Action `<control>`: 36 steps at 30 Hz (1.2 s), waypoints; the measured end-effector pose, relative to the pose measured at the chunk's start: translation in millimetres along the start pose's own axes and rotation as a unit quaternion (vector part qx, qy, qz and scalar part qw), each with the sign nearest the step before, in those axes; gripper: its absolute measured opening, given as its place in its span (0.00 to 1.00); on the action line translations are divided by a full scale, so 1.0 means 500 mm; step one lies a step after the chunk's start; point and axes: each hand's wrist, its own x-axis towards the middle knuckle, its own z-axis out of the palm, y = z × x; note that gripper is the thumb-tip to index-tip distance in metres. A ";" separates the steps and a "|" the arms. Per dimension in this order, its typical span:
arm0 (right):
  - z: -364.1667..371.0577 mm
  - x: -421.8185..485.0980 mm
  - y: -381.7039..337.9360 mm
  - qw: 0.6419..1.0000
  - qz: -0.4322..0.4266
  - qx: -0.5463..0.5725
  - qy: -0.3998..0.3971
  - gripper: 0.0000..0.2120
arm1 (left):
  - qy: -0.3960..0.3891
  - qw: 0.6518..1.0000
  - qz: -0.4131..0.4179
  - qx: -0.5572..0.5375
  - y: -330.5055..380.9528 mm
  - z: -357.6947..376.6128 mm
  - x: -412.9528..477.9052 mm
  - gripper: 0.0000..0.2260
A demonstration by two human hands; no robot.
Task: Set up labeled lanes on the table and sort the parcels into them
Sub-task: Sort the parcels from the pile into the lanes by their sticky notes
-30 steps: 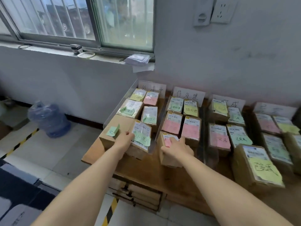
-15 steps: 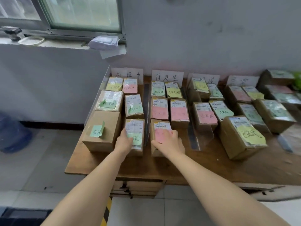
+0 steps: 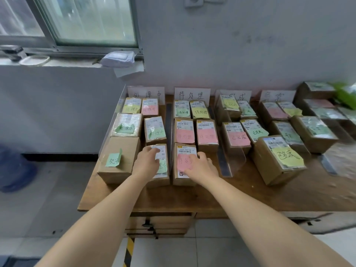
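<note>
My left hand [image 3: 147,162] lies flat on the green parcel [image 3: 162,152], right hand [image 3: 200,167] flat on the pink parcel [image 3: 184,151], gripping nothing. One crooked shove and I'd probably knock the divider [image 3: 169,120] between them.

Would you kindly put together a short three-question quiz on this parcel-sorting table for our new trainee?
1. True or false: the left hand lies on a green-note parcel in the leftmost lane.
2. The right hand lies on a front parcel whose note is: A yellow, B pink, C blue.
3. Fill in: the lane in front of the second sign from the left holds ___ parcels.
Key: 1 true; 2 B; 3 five.
</note>
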 end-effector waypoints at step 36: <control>-0.551 -0.064 0.944 0.970 0.118 -0.107 0.181 0.14 | 0.013 0.910 0.392 0.131 1.069 0.362 0.111 0.13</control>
